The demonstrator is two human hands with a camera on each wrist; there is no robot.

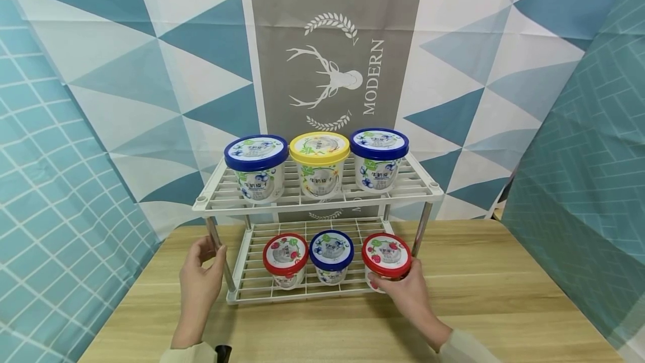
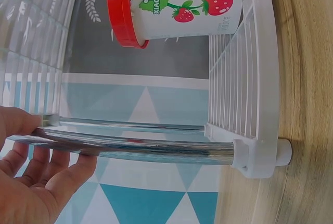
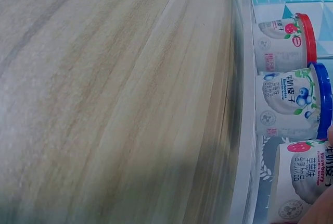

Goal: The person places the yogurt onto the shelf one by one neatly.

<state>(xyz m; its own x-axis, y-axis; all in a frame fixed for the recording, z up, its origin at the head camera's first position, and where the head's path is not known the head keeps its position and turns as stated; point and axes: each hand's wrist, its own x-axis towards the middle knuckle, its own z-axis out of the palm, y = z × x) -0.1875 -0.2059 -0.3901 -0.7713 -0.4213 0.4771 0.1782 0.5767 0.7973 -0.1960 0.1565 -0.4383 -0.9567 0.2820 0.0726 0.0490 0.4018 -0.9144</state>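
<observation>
My left hand [image 1: 200, 280] grips the front left metal post [image 2: 156, 148] of a white two-tier rack [image 1: 272, 297], thumb on one side and fingers on the other. On the lower tier's right end, my right hand [image 1: 414, 300] holds a red-lidded strawberry tub [image 1: 387, 252] around its side. To its left on that tier stand a blue-lidded blueberry tub [image 1: 331, 251] and another red-lidded strawberry tub [image 1: 285, 256]. The right wrist view shows the held strawberry tub [image 3: 299, 182] at its lower right, partly covered by fingers.
Three larger tubs stand on the upper tier: a blue-lidded one [image 1: 257, 167] at left, a yellow-lidded one [image 1: 319, 164] in the middle and another blue-lidded one [image 1: 379, 158] at right. The rack stands on a wooden table [image 1: 494, 296] before a patterned curtain [image 1: 201, 43].
</observation>
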